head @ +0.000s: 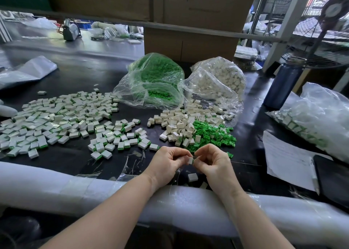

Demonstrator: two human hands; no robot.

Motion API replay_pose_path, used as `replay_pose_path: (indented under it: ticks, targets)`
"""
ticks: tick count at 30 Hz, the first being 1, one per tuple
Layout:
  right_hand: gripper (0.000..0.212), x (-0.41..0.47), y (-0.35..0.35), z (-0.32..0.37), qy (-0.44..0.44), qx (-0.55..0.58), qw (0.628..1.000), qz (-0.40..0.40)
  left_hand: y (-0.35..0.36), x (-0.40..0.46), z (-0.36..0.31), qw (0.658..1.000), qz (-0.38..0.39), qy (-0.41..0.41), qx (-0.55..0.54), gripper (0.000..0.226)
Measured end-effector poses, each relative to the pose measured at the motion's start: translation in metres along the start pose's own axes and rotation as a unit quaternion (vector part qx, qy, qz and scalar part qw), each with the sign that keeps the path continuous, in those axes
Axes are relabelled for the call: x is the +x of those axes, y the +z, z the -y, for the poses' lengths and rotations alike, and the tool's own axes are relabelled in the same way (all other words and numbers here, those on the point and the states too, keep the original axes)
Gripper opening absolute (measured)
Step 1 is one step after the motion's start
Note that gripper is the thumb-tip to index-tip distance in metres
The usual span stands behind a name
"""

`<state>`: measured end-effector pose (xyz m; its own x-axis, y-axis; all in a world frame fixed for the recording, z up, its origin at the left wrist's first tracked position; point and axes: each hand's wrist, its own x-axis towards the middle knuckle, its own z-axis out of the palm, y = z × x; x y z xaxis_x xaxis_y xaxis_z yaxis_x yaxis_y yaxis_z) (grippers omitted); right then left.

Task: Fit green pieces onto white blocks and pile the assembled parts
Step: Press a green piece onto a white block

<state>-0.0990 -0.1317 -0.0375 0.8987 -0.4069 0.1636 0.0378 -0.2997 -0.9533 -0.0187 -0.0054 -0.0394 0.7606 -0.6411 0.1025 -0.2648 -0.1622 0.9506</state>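
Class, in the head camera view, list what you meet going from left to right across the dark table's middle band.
pile of assembled white-and-green parts → loose white blocks → loose green pieces → dark blue bottle → clear bag of assembled parts

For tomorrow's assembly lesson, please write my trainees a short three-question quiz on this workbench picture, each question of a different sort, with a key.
1. True or false: the bag of green pieces lies left of the bag of white blocks.
2. Both hands, left hand and right hand, pinch: A) a pen B) a white block C) a bottle.
3. Fill in: the assembled parts lie to the person's ____.

Key: 1 true; 2 B; 3 left.
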Motion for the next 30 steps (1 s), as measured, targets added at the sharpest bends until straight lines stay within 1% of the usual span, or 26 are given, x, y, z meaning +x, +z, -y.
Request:
replay_pose_path:
  ticks: [6, 10, 13, 20, 24, 28, 30]
  targets:
    - [0.022, -0.0013, -0.0015, 0.001, 0.007, 0.003, 1.0, 0.013, 0.0, -0.0001, -0.0004, 1.0, 0.016, 0.0, 0.021, 0.013]
    - [0.022, -0.0015, -0.0013, 0.0012, 0.008, -0.006, 1.0, 0.016, 0.0008, 0.0002, 0.0003, 0.999, 0.014, 0.009, 0.037, 0.015]
    - [0.023, -0.0011, -0.0021, 0.0012, 0.01, -0.007, 1.0, 0.015, 0.0005, 0.0006, 0.0004, 0.999, 0.014, 0.014, 0.047, 0.013]
    - [0.023, -0.001, -0.0017, 0.0006, -0.002, -0.016, 1.0, 0.026, 0.001, 0.0, -0.0005, 0.997, 0.026, 0.022, 0.073, 0.012]
    - [0.021, 0.0015, -0.0014, -0.0016, -0.004, -0.004, 1.0, 0.002, 0.0022, -0.0001, -0.0007, 0.999, -0.002, 0.01, 0.042, 0.013]
    - [0.015, 0.0034, -0.0011, -0.0025, 0.005, 0.03, 1.0, -0.003, 0.004, -0.0003, -0.0002, 0.997, -0.019, 0.029, 0.062, 0.014]
    - [0.014, 0.0035, -0.0012, -0.0036, 0.015, 0.059, 0.998, -0.007, 0.0038, -0.0008, -0.0004, 0.994, -0.021, 0.053, 0.088, 0.023]
